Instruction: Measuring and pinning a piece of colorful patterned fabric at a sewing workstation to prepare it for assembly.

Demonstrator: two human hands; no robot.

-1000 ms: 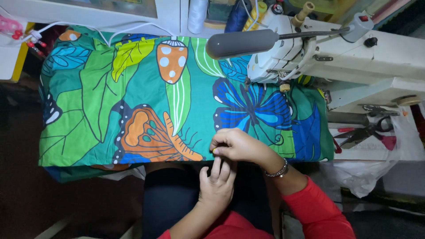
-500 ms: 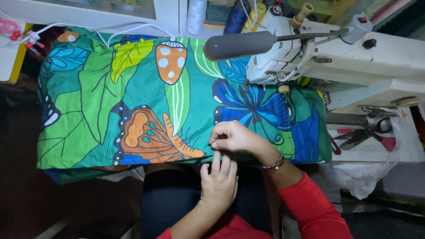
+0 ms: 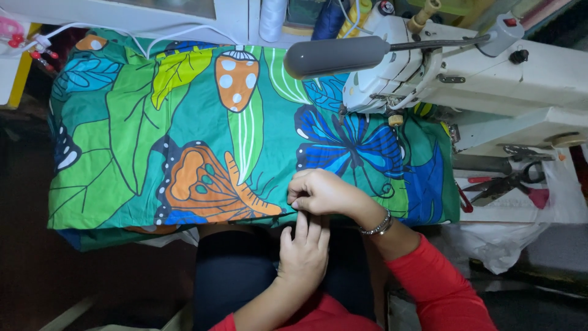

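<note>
Both hands pinch the cloth (image 3: pixel 202 141) edge: right hand (image 3: pixel 321 193) above, left hand (image 3: pixel 304 254) just below. The cloth looks soft, light and floppy, so its edge by the fingers is the best hold.

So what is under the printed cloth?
At the near edge of the cloth, the left hand reaches under it, and the right hand rests on top. The surface beneath is covered.

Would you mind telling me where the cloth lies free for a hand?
The green leaf-printed cloth lies free left of the orange butterfly print. It is crowded near the white sewing machine and where both hands pinch the near edge.
</note>
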